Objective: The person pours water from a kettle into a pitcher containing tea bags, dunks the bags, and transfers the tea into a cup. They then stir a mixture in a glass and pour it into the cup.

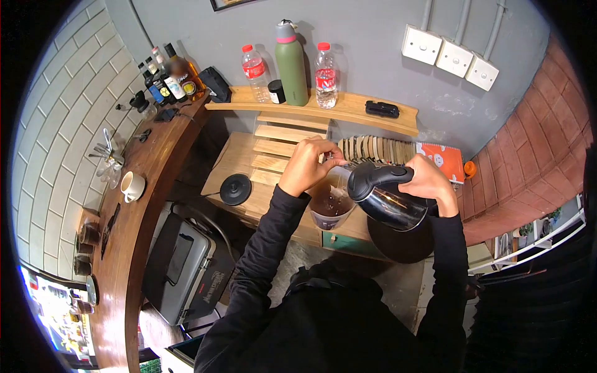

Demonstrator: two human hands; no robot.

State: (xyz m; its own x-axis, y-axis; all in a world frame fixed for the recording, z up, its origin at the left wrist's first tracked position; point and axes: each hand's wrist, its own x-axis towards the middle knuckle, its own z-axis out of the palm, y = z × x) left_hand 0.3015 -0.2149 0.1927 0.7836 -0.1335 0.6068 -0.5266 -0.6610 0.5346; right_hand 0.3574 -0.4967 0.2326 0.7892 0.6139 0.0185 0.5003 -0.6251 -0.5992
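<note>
My right hand [429, 179] is wrapped round the handle of a black electric kettle [393, 205] with a see-through body. The kettle is tilted, its spout end at the right rim of a clear plastic tub [331, 222]. Dark brown liquid [324, 202] stands in the tub, and a pale piece like a tea bag [339, 192] shows at its surface. Above the tub's far rim, my left hand [311, 165] is closed in a pinch; what its fingertips hold is too small to make out.
On the wooden bench sits a round black kettle base [236, 189]. Behind, a narrow shelf [348, 114] bears a green flask [291, 68] and two water bottles. A cream mug [132, 186] stands on the left counter, above a grill [189, 267]. An orange notebook [440, 158] lies at right.
</note>
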